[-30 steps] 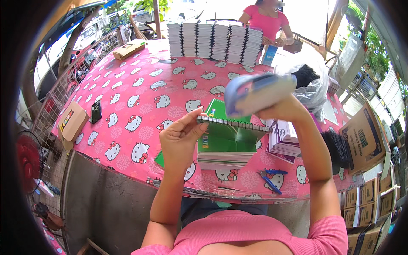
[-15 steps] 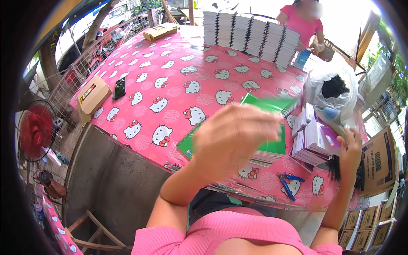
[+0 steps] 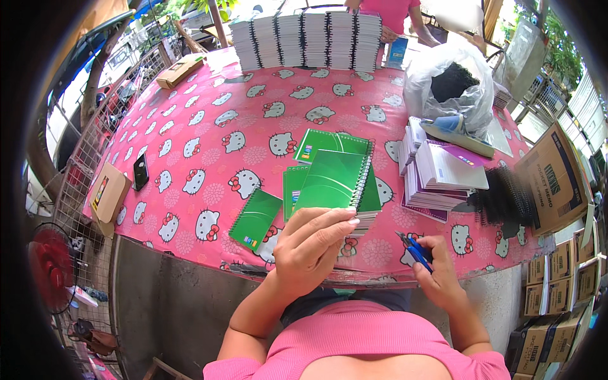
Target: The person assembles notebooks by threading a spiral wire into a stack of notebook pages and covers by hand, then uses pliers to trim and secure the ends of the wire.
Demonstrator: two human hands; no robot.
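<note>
My left hand [image 3: 313, 247] is closed on the bottom edge of a green spiral notebook [image 3: 329, 180]. A dark coil runs down that notebook's right side, and it is held above other green notebooks [image 3: 294, 183]. By the table's near edge, my right hand [image 3: 440, 272] grips blue-handled cutting pliers [image 3: 418, 254], jaws tilted up to the left. One more green notebook [image 3: 255, 220] lies flat to the left of the held one.
Purple-covered pads [image 3: 437, 177] are stacked at right, beside black coils [image 3: 503, 196] and a cardboard box [image 3: 552, 174]. Behind them stands a plastic bag [image 3: 449, 82]. Tall bound stacks [image 3: 304, 41] line the far edge, near a person in pink [image 3: 396, 14]. A phone [image 3: 140, 171] lies left.
My right hand has left the black coil area and taken up the blue pliers from the table. My left hand has come lower, now holding the notebook upright. The view has shifted right.
</note>
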